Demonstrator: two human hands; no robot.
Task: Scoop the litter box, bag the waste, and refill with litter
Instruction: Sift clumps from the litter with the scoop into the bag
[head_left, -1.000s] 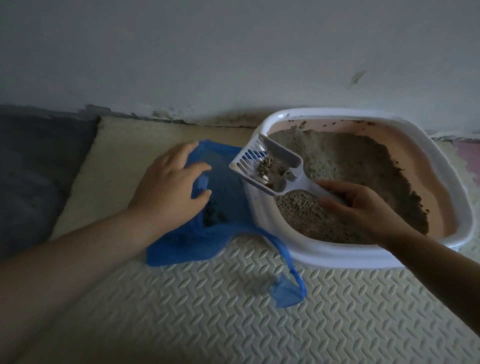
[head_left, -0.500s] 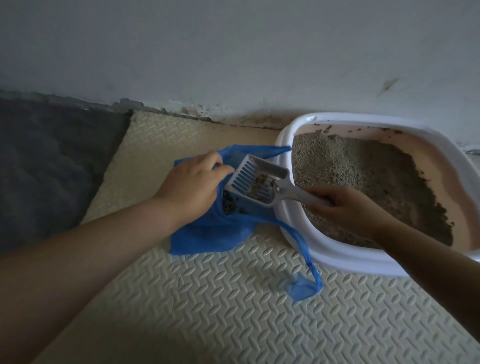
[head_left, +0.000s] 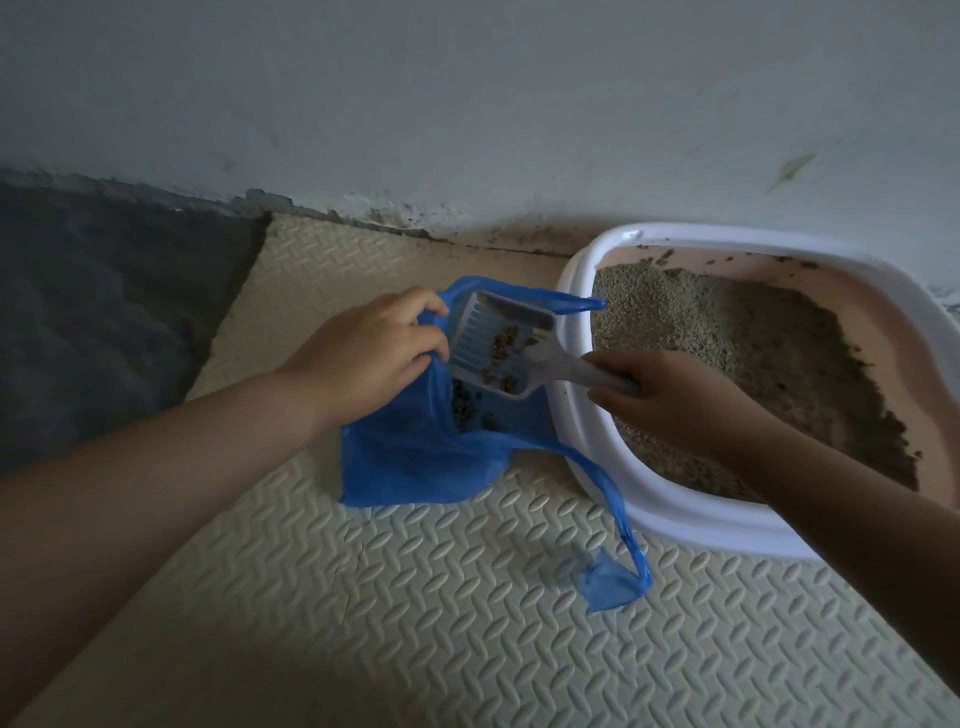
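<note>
A white litter box (head_left: 691, 514) with a pink inside stands at the right against the wall, holding grey litter (head_left: 727, 343) with a dark edge. A blue plastic bag (head_left: 415, 467) lies on the mat just left of the box, its mouth held up by my left hand (head_left: 369, 358). My right hand (head_left: 670, 400) grips the handle of a white slotted scoop (head_left: 488, 343). The scoop hangs over the bag's mouth with brown clumps in it. Dark clumps (head_left: 467, 410) lie inside the bag.
A cream foam mat (head_left: 415, 623) with a raised pattern covers the floor. A dark grey rug (head_left: 104, 312) lies at the left. The white wall (head_left: 467, 104) runs behind, dirty along its base. One bag handle (head_left: 613, 577) trails toward me.
The scoop has moved left from above the litter box to over the bag's mouth. My left hand has lifted the bag's edge higher. The view has shifted left.
</note>
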